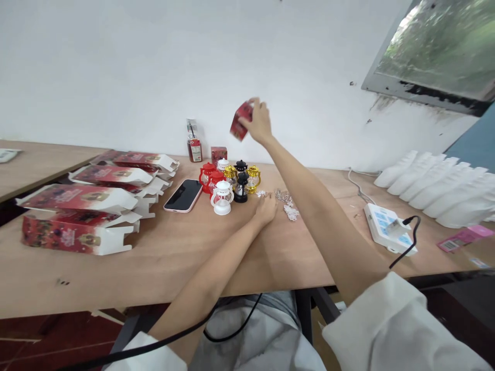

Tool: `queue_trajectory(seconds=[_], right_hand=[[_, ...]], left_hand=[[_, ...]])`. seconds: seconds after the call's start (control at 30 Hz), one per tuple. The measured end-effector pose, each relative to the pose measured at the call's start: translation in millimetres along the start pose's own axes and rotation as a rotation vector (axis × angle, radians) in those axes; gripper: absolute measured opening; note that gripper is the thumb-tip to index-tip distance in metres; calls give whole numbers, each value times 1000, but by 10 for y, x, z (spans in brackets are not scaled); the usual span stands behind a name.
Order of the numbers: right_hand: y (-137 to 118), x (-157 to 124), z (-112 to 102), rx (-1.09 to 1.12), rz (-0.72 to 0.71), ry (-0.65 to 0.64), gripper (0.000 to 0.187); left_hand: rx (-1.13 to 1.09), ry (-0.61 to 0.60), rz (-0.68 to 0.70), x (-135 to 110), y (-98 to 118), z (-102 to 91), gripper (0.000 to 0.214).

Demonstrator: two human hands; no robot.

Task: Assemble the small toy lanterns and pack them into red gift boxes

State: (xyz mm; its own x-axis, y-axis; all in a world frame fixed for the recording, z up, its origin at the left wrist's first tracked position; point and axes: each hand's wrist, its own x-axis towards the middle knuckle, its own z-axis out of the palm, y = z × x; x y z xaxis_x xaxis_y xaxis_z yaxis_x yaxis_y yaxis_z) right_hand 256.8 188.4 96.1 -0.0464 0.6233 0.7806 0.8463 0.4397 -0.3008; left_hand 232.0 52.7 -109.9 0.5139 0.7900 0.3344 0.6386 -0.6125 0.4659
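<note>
Our right hand [258,121] gripped the little red box [240,121] high at 12 o'clock, probably to clear the mini lanterns [231,186], while our left hand [266,208] rested on the worktop [174,257] at their 3 o'clock, and we couldn't tell its grip.

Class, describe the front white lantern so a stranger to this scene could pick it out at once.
On the long wooden table, find the dark phone lying flat near the middle. Right of it stands a cluster of toy lanterns. The white lantern is at the cluster's front edge; its close neighbours are red and black, and the other white one stands behind.
</note>
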Motion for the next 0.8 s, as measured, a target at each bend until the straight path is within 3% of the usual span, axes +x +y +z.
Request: queue_trajectory(seconds=[0.13,0.27,0.4,0.53,0.63,0.8], right_hand=[[212,-47,-587,197,-19,327,56],[442,-648,-923,368,105,515,56],[575,-1504,-894,741,465,676,46],[699,-2080,-761,995,779,754,34],[794,-2229,-734,1096,925,795,31],[823,-2242,-764,1207,1014,826,32]], left_hand=[[57,12,-20,1,36,-15,38],[143,100,-110,-134,120,-63,48],[256,99,-286,-288,163,-99,71],[235,40,-279,-274,140,-115,78],[177,31,-247,-178,95,-132,75],[-34,31,-191,-48,-9,-201,58]])
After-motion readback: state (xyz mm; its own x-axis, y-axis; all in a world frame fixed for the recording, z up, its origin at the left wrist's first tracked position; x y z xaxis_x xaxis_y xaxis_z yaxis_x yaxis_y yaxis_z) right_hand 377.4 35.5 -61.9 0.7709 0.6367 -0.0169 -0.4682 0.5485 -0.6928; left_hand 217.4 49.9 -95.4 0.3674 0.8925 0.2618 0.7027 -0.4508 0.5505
